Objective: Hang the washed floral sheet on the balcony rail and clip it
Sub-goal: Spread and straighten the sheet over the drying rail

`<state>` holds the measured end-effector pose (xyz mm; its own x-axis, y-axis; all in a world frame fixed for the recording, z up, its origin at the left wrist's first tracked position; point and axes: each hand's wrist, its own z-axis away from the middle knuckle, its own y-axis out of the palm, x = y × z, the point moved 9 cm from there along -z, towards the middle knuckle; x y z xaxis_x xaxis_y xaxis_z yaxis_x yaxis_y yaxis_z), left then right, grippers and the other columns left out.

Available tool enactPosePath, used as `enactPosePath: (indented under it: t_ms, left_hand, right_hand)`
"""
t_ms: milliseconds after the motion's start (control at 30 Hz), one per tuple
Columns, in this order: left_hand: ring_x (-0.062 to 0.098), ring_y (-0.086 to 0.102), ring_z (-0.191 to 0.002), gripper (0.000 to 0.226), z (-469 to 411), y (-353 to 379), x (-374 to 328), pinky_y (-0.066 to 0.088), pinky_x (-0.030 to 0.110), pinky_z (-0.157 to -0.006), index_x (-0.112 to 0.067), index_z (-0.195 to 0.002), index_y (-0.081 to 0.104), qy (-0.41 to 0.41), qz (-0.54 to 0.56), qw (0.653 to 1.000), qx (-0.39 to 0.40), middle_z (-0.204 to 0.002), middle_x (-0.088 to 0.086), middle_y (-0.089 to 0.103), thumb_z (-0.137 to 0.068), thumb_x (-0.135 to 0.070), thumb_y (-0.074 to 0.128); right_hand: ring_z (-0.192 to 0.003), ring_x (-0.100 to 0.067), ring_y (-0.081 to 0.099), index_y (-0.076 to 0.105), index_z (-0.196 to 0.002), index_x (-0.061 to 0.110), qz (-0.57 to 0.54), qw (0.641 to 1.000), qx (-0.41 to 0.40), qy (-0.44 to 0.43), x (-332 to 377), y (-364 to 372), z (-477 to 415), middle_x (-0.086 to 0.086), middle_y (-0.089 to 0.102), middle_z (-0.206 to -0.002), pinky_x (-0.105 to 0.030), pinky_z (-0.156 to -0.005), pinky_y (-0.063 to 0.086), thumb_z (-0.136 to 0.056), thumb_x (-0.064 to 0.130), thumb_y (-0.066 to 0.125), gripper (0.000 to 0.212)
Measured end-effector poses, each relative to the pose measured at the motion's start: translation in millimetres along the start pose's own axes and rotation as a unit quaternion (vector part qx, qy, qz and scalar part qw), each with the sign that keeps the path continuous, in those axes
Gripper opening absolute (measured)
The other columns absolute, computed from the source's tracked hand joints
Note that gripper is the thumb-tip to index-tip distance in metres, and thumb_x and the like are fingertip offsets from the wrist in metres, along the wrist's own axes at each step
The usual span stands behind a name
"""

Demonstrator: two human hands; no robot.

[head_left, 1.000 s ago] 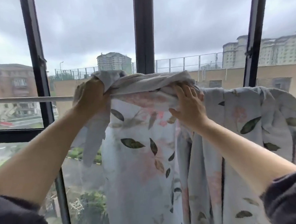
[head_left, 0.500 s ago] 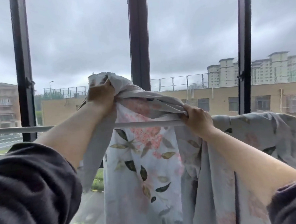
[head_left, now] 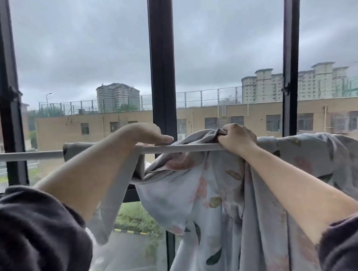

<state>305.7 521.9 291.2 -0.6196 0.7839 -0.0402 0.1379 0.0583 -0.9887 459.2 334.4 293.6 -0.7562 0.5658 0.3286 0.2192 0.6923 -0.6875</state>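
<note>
Sheet [head_left: 198, 197] bunched over rail [head_left: 185, 148], clenched in fingers of right hand [head_left: 237, 139] at 3 o'clock, left hand [head_left: 146, 135] flat-fingered, empty, at 9; best spread evenly leftward.

The floral sheet [head_left: 198, 197] hangs bunched over the rail [head_left: 185, 148], in front of a dark window frame [head_left: 162, 63]. The right hand [head_left: 237, 139] grips a gathered fold on top of the rail. The left hand [head_left: 147, 135] reaches flat over the rail, fingers straight.

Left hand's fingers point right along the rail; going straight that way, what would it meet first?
Probably the bunched sheet over the rail, gripped just beyond by the right hand. The left hand looks level with it, though depth is unclear.
</note>
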Motion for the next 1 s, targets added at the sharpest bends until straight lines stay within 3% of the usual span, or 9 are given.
enactPosePath:
  t_ms: [133, 233, 333, 567, 633, 733, 800, 867, 1000]
  left_hand:
    - [0.022, 0.068, -0.080, 0.070, 13, 38, -23, 0.051, 0.030, -0.067, -0.007, -0.107, 0.063, 0.039, 0.146, 0.982, 0.113, -0.096, 0.012, 0.069, -0.090, -0.065, 0.028]
    - [0.029, 0.068, -0.088, 0.091, 14, 37, 16, 0.051, 0.039, -0.087, 0.000, -0.102, 0.064, -0.020, 0.132, 0.979, 0.153, -0.091, 0.017, 0.071, -0.078, -0.080, 0.027]
    - [0.023, 0.059, -0.108, 0.108, 13, 21, 53, 0.036, 0.043, -0.106, -0.009, -0.125, 0.053, -0.075, 0.071, 0.986, 0.128, -0.119, 0.009, 0.061, -0.060, -0.092, 0.029]
    - [0.024, 0.025, -0.140, 0.086, 31, 10, 58, 0.018, 0.042, -0.114, -0.016, -0.146, 0.030, -0.089, 0.021, 0.993, 0.077, -0.151, 0.006, 0.028, -0.083, -0.075, 0.025]
    - [0.026, 0.026, -0.139, 0.090, 40, 16, 51, 0.019, 0.042, -0.113, -0.013, -0.147, 0.025, -0.075, 0.068, 0.991, 0.084, -0.150, 0.008, 0.028, -0.081, -0.075, 0.024]
    - [0.022, 0.052, -0.113, 0.084, 57, 20, 40, 0.044, 0.034, -0.095, -0.015, -0.127, 0.050, -0.029, 0.053, 0.997, 0.050, -0.125, 0.007, 0.053, -0.073, -0.079, 0.041]
    - [0.015, 0.055, -0.085, 0.044, 58, 19, 49, 0.048, 0.025, -0.069, -0.019, -0.099, 0.056, -0.038, -0.026, 0.999, 0.027, -0.100, 0.002, 0.058, -0.076, -0.056, 0.060]
    - [0.014, 0.053, -0.086, 0.009, 63, 10, 60, 0.044, 0.025, -0.070, -0.019, -0.094, 0.052, -0.055, -0.137, 0.989, -0.012, -0.098, 0.000, 0.056, -0.085, -0.019, 0.054]
    - [0.013, 0.055, -0.082, 0.014, 62, 8, 72, 0.048, 0.026, -0.078, -0.019, -0.084, 0.052, -0.083, -0.183, 0.977, -0.077, -0.086, -0.003, 0.056, -0.090, -0.008, 0.046]
  right_hand:
    - [-0.090, -0.028, 0.055, 0.062, -0.082, 0.020, 0.001, 1.000, 0.006, -0.005, -4, 2, 0, -0.005, 0.063, -0.090, -0.031, -0.071, 0.036, -0.082, 0.026, 0.049, 0.014]
    - [-0.088, -0.027, 0.054, 0.064, -0.088, 0.018, 0.005, 1.000, -0.005, -0.008, -8, -2, 1, -0.005, 0.064, -0.092, -0.030, -0.071, 0.035, -0.085, 0.027, 0.048, 0.019]
    - [-0.099, -0.027, 0.057, 0.067, -0.097, 0.021, 0.000, 1.000, -0.001, -0.028, -8, -1, 2, -0.003, 0.066, -0.102, -0.031, -0.074, 0.037, -0.087, 0.033, 0.047, 0.025]
    - [-0.080, -0.026, 0.064, 0.066, -0.093, 0.008, -0.049, 0.988, 0.014, -0.147, 2, 1, 20, -0.009, 0.069, -0.085, -0.030, -0.071, 0.049, -0.096, 0.031, 0.043, 0.033]
    - [-0.083, -0.021, 0.063, 0.065, -0.097, 0.008, -0.104, 0.975, 0.005, -0.194, 3, -8, 28, -0.009, 0.070, -0.094, -0.032, -0.079, 0.051, -0.096, 0.024, 0.046, 0.025]
    - [-0.107, -0.019, 0.056, 0.057, -0.116, 0.017, -0.031, 0.980, 0.009, -0.199, -14, -12, 30, -0.002, 0.062, -0.118, -0.043, -0.102, 0.037, -0.096, 0.039, 0.043, 0.032]
    - [-0.116, -0.021, 0.051, 0.051, -0.124, 0.023, 0.099, 0.980, 0.046, -0.167, -34, -6, 27, 0.001, 0.057, -0.123, -0.050, -0.106, 0.030, -0.093, 0.057, 0.036, 0.048]
    - [-0.113, -0.024, 0.050, 0.050, -0.121, 0.021, 0.162, 0.969, 0.065, -0.178, -42, 2, 27, -0.001, 0.056, -0.115, -0.047, -0.099, 0.033, -0.090, 0.055, 0.043, 0.046]
    - [-0.101, -0.025, 0.053, 0.050, -0.114, 0.017, 0.111, 0.966, 0.026, -0.233, -39, -4, 32, -0.002, 0.054, -0.100, -0.040, -0.091, 0.037, -0.084, 0.015, 0.051, 0.030]
